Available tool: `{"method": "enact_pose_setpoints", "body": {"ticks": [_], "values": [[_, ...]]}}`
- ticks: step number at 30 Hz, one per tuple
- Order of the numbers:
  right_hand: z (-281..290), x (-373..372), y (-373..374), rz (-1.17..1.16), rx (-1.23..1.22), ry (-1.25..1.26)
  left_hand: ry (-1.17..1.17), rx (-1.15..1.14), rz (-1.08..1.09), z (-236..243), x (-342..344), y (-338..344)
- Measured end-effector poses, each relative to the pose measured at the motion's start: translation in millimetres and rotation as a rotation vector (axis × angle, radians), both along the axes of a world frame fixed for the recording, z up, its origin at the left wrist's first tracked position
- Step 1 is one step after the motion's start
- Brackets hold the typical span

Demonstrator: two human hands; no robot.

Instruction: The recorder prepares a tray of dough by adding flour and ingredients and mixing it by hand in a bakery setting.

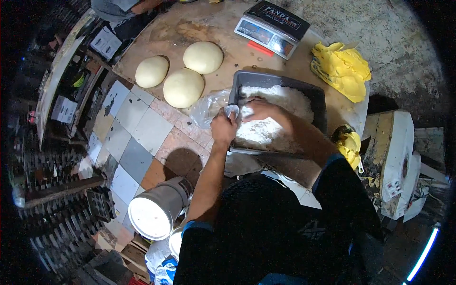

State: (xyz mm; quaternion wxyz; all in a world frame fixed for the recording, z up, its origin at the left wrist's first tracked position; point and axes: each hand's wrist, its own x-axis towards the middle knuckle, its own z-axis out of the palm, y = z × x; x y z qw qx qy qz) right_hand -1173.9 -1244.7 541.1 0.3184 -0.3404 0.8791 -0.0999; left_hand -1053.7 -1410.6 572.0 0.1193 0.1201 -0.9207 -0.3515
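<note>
Floor (137,121) tiles in white, grey, pink and brown show on your left, beyond the edge of the work surface (223,33). On that surface, right in front of you, sits a dark grey rectangular tub (319,111), and white powder (261,135) covers its bottom. Down by your left forearm is a bucket (156,209) with a bright, pale top. Past the far side of the tub you have a scale (268,35), its top black and its front light. To the right of that, near the surface's edge, a lumpy yellow mass (342,69) lies in the open. Three smooth, pale dough balls (184,88) rest to the left of the tub; the nearest one touches the right-hand one. A clear plastic bag (205,109) lies against the tub's left wall, and your left hand (224,127) has its grip closed on the bag's end there. Your right hand (260,110) is inside the tub, low over the powder and close to the bag; its fingertips are hidden, so you cannot tell whether its grip holds anything. Smallest, a red strip (261,48) lies along the scale's front.
</note>
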Motion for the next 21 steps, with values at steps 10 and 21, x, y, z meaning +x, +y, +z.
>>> {"method": "enact_pose_setpoints", "body": {"ticks": [10, 21], "values": [[5.1, -3.7, 52.8, -0.201, -0.018, 0.017, -0.052, 0.009, -0.035, 7.7, -1.7, 4.2], [-20.6, -23.7, 27.2, -0.089, -0.079, 0.045, -0.002, 0.031, -0.011, 1.4, -2.8, 3.8]]}}
